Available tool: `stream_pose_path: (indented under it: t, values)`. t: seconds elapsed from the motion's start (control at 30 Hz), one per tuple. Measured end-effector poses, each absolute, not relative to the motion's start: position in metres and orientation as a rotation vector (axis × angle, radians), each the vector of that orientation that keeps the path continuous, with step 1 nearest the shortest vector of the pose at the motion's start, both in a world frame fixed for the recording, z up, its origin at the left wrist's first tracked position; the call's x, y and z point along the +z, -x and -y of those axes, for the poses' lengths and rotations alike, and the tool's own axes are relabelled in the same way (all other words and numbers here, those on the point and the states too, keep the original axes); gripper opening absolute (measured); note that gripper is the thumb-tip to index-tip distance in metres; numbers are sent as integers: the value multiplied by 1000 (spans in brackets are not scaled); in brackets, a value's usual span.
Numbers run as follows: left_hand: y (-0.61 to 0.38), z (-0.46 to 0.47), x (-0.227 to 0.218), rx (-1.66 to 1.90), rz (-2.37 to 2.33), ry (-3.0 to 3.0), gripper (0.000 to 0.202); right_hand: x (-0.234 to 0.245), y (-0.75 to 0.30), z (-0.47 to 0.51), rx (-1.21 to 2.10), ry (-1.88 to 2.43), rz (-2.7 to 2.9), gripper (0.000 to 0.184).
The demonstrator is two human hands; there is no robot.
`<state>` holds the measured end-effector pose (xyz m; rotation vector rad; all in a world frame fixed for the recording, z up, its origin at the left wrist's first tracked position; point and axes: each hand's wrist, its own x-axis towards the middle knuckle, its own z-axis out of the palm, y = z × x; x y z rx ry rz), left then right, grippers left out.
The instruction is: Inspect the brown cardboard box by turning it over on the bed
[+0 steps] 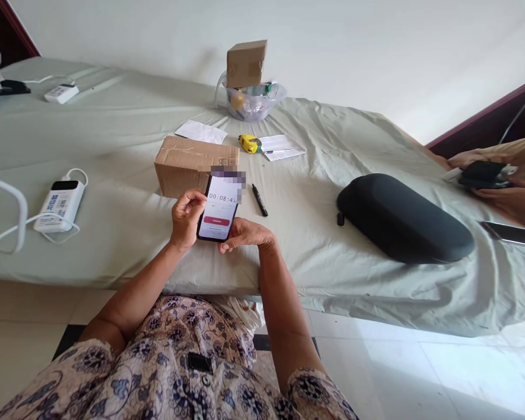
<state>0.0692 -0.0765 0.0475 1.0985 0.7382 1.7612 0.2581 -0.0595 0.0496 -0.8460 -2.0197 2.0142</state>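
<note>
Phone (pixel 217 211) held, long axis pointed away — left edge pinched by left grip (pixel 187 217), lower right corner by right grip (pixel 247 233).

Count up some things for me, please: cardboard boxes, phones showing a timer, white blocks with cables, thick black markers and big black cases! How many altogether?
Cardboard boxes: 2
Phones showing a timer: 1
White blocks with cables: 2
Thick black markers: 1
Big black cases: 1
Total: 7
</note>
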Motion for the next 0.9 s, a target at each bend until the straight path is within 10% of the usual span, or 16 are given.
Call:
stream_pose_path:
  t: [0.53, 0.9]
  values:
    - [-40, 75, 61, 1871, -894, -1057, 29, 39, -258, 55, 2054, 708, 1784, 61]
    - [97, 55, 52, 2077, -1332, -744, 22, 25, -260, 44, 1612, 1127, 1581, 43]
